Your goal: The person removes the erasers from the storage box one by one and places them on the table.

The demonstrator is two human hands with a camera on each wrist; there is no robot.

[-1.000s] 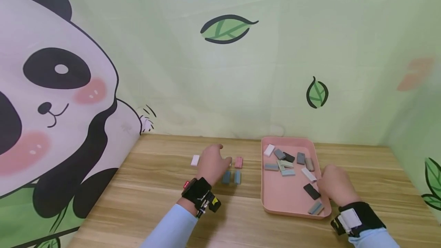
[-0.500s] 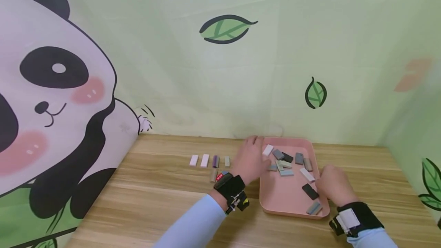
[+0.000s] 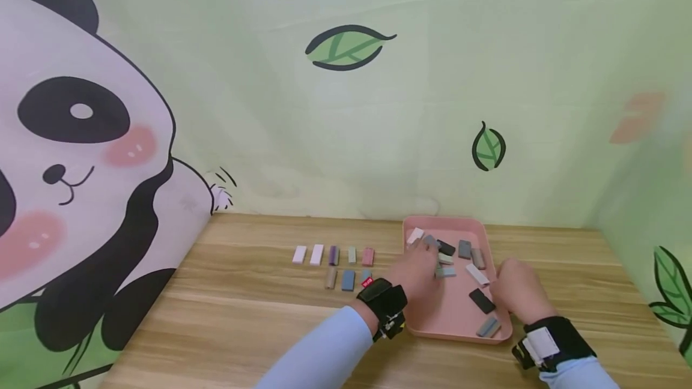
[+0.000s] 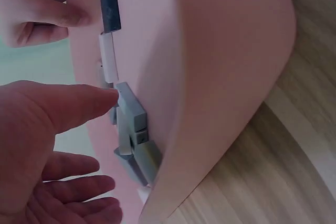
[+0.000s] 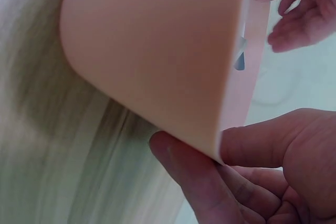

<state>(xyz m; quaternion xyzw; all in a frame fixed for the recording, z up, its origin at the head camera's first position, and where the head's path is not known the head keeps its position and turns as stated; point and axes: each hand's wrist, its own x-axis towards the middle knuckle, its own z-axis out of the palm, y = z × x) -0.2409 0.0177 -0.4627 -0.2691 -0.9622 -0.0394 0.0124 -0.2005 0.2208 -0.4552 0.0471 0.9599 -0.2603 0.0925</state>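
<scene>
A pink tray (image 3: pixel 440 320) holds several small rectangular blocks in white, grey, black and pale green. My left hand (image 3: pixel 416 274) reaches over its left wall, above the blocks near the back. In the left wrist view, the thumb tip is right at a grey-blue block (image 4: pixel 132 107); the other fingers are loosely bent and apart, with nothing between them. My right hand (image 3: pixel 521 288) holds the tray's right wall, its thumb inside and fingers outside, as the right wrist view shows. A black block (image 3: pixel 482 301) lies in the tray near that hand.
Left of the tray, small blocks lie in two rows on the wooden table (image 3: pixel 232 317). The back row includes a white block (image 3: pixel 316 254) and a pink block (image 3: pixel 368 256); the front row has a blue block (image 3: pixel 348 280). A green printed backdrop (image 3: pixel 259 137) stands behind.
My left hand has moved right, from above the rows of blocks to inside the tray, uncovering the rows. My right hand keeps its hold on the tray wall.
</scene>
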